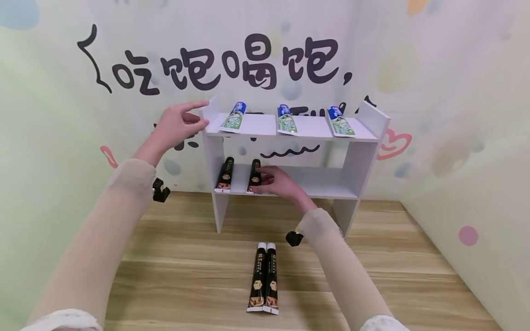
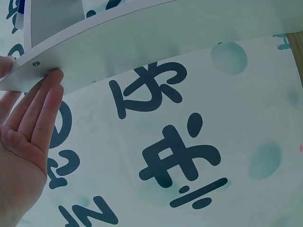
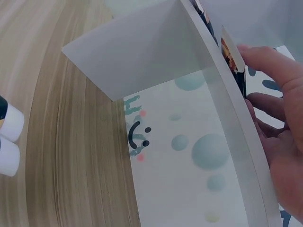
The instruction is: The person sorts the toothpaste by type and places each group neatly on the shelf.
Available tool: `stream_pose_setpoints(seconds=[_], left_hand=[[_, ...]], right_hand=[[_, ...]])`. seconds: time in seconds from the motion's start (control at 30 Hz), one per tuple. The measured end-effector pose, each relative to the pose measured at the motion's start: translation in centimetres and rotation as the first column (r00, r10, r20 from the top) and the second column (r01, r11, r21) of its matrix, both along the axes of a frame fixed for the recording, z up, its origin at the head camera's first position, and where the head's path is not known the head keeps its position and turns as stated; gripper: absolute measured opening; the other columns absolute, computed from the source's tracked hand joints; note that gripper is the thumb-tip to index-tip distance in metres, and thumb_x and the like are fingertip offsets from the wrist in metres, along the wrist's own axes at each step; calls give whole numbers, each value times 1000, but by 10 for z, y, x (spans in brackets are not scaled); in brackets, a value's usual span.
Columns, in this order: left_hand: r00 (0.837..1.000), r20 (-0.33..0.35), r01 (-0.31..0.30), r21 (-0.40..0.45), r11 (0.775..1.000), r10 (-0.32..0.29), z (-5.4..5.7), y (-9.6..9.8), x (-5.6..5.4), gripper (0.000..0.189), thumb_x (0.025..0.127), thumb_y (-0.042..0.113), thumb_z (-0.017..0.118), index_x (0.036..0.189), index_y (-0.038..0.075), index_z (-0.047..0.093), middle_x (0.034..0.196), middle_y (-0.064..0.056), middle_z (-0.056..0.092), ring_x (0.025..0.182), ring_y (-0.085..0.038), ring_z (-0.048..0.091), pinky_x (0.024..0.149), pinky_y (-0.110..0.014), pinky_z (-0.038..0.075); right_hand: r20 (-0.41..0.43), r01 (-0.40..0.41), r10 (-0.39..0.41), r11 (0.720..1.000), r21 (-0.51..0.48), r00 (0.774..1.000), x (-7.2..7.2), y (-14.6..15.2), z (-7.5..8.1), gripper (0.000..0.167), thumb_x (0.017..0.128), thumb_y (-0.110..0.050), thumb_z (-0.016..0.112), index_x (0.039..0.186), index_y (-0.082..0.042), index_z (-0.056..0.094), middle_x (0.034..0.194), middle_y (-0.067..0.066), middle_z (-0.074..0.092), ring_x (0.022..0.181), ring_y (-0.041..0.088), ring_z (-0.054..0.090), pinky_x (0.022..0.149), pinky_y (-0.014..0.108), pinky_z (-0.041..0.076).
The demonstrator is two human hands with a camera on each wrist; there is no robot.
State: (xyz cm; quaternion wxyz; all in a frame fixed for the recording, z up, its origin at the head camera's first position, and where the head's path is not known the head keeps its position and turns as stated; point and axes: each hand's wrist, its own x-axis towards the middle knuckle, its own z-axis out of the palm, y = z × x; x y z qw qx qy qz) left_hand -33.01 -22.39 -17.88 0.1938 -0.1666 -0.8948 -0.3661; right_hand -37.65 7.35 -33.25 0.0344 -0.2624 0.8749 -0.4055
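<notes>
In the head view my left hand (image 1: 180, 124) is at the shelf's upper left corner. Its straight fingers (image 2: 47, 113) lie against the outside of the white side panel (image 2: 142, 52) in the left wrist view. My right hand (image 1: 279, 181) reaches onto the lower shelf. Thumb and fingers hold a black toothpaste tube (image 1: 255, 172) at its sides; in the right wrist view the tube's flat crimped end (image 3: 232, 49) shows by the thumb. Left of it lies another black toothpaste tube (image 1: 225, 174), its crimped end at the shelf's front edge.
On the white shelf's (image 1: 306, 125) top board lie three blue-and-green toothpaste tubes (image 1: 286, 120), spaced apart. Two more black toothpaste tubes (image 1: 264, 278) lie side by side on the wooden table (image 1: 186, 276), white caps toward the shelf. A printed wall (image 1: 434, 69) stands behind.
</notes>
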Motion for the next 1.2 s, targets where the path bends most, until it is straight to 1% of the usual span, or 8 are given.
stream_pose_setpoints(seconds=[0.07,0.3,0.5,0.67,0.8,0.93,1.13,1.2], left_hand=[[1000,-2,1,-4,1000,-1,1,0,0,54,94,27,66,146,23,51,134,-21,62,113,-35,67,69,-8,50],[1000,2,1,0,1000,-1,2,1,0,54,94,27,67,146,21,51,134,-22,62,112,-35,66,68,-7,50],[1000,2,-9,-5,1000,9,1,0,0,54,95,27,66,146,23,50,135,-20,61,111,-33,67,68,-7,51],[1000,0,-4,-6,1000,4,1,0,1,54,94,28,66,146,24,50,135,-21,61,111,-34,67,67,-7,50],[1000,1,0,1,1000,0,1,0,2,55,94,27,67,146,22,51,134,-22,62,106,-30,69,67,-7,51],[1000,2,-1,4,1000,1,1,0,2,55,94,27,67,146,23,51,133,-22,62,103,-25,70,66,-7,51],[1000,3,-2,6,1000,2,0,0,2,55,94,26,67,146,24,50,135,-20,61,108,-31,68,68,-7,51],[1000,5,1,5,1000,-1,0,1,1,55,94,26,67,146,24,50,136,-20,61,110,-33,68,68,-8,52]], right_hand=[[8,-6,6,1000,5,1000,1,1,1,75,82,-38,79,147,-18,48,137,8,56,123,26,58,103,45,51],[-8,-17,18,1000,24,1000,1,2,3,76,83,-36,79,148,-16,46,137,9,55,122,26,58,103,44,52],[0,-17,17,1000,20,1000,2,1,3,76,83,-36,79,148,-16,46,138,10,55,122,26,59,104,44,51],[1,-21,21,1000,11,1000,1,0,1,75,83,-35,79,148,-17,46,140,9,54,122,26,59,105,43,51],[-8,-22,22,1000,11,1000,0,0,-2,72,84,-34,78,147,-17,47,141,9,52,122,26,60,105,42,51],[-13,-18,19,1000,11,1000,0,-1,-3,71,85,-33,78,147,-16,48,140,9,52,121,26,60,105,42,51],[-28,-12,12,1000,10,1000,1,0,-1,71,86,-35,76,147,-16,46,139,10,55,122,26,60,103,43,52],[-54,1,-1,1000,7,999,3,2,-1,68,88,-36,74,148,-16,46,140,10,55,122,27,59,102,44,53]])
